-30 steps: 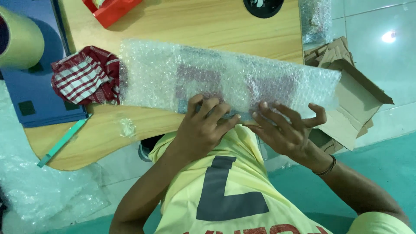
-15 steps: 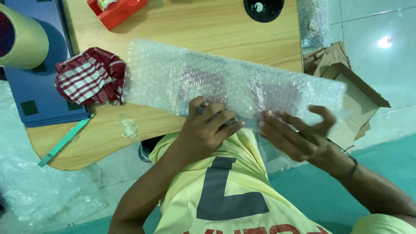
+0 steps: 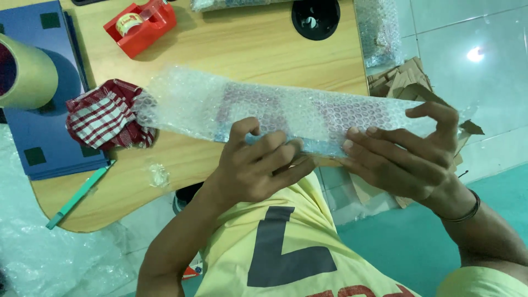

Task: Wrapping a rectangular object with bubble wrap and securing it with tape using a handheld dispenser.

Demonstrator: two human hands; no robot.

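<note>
A long flat object wrapped in clear bubble wrap (image 3: 264,107) lies across the near edge of the wooden table (image 3: 242,49), its right end hanging past the table. My left hand (image 3: 258,162) presses its fingers on the near edge of the bundle at the middle. At the right end my right hand (image 3: 410,151) grips the bundle, with the thumb over the far side and the fingers along the near side. Reddish shapes show faintly through the wrap.
A red-and-white checked cloth (image 3: 104,115) lies at the bundle's left end. A red tape dispenser (image 3: 140,25), a brown tape roll (image 3: 22,71), blue sheets (image 3: 38,137) and a green pen (image 3: 80,193) are on the table. Cardboard boxes (image 3: 412,82) stand on the floor to the right.
My right hand has moved from under the bundle's middle to its right end and closed around it. The left hand stays pressed on the near edge.
</note>
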